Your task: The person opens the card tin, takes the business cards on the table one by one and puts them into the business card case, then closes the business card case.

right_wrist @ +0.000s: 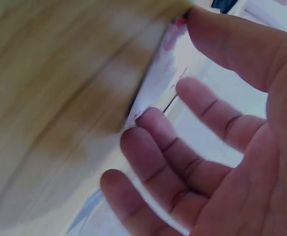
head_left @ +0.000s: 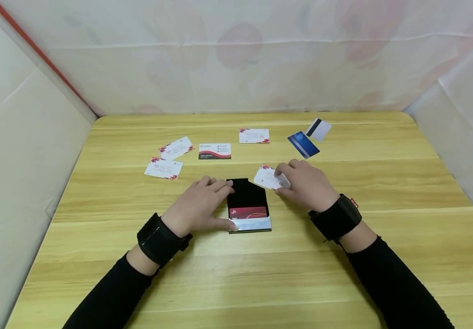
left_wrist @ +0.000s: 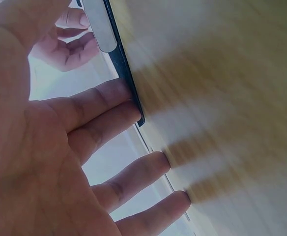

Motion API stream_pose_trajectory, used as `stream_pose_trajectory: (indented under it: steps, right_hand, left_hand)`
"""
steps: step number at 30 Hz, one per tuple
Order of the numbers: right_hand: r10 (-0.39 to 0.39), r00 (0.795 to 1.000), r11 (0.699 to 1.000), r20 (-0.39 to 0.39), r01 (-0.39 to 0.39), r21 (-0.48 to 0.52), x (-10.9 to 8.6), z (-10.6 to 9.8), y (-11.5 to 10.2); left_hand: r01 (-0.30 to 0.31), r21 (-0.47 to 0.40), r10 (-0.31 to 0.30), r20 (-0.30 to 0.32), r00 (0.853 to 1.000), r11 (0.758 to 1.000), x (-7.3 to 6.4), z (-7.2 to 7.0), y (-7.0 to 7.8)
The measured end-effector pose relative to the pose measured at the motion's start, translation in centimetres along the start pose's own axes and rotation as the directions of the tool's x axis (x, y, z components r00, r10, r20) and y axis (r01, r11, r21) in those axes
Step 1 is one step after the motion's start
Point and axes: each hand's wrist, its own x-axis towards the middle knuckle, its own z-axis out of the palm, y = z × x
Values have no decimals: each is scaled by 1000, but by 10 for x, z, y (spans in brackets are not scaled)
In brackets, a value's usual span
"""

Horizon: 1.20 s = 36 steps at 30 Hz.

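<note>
A black card holder (head_left: 246,194) lies unfolded on the table, its flap toward the far side. A red card (head_left: 242,213) shows in it above a pale, shiny front part (head_left: 254,224). My left hand (head_left: 199,205) rests on the holder's left side, thumb at the near corner and fingertips at the flap. In the left wrist view its fingers (left_wrist: 104,103) stretch out fairly straight to the dark edge. To the right of the holder, my right hand (head_left: 308,185) holds a white floral business card (head_left: 266,177) between thumb and fingertips at its edges.
Two floral cards (head_left: 163,168) lie at the left, one overlapping the other. Further back are a red-and-black-patterned business card (head_left: 215,151) and another floral card (head_left: 254,135). A blue card (head_left: 303,145) touches a magnetic-stripe card (head_left: 321,131) at the back right. Cloth walls (head_left: 236,77) border the table.
</note>
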Motion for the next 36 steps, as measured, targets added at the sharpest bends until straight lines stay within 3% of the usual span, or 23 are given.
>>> stream_pose_trajectory:
  steps: [6,11,15,23,32,36]
  right_hand:
    - [143,990,988,20,-144,57,1,-6,8]
    - [166,985,986,-40,-166,22,-2,-9,8]
    - [134,987,991,-84,-132,29,0,-9,8]
    - [6,986,979,-167,29,203,-2,-15,0]
    - [-90,921,960,-378,181,212,-2,-18,-10]
    - [-64,920,960,-386,162,229,-4,-18,-13]
  left_hand:
    - [5,7,-5,8,1000,1000,1,0,1]
    - [3,7,-3,5,1000,1000,0,0,1]
    - [2,9,-2,4,1000,1000,1,-1,1]
    - [-3,4,3,6,1000,1000,1,-1,1]
    - [-1,3,1,-1,1000,1000,0,-2,0]
    - [-3,2,3,0,1000,1000,0,0,-1]
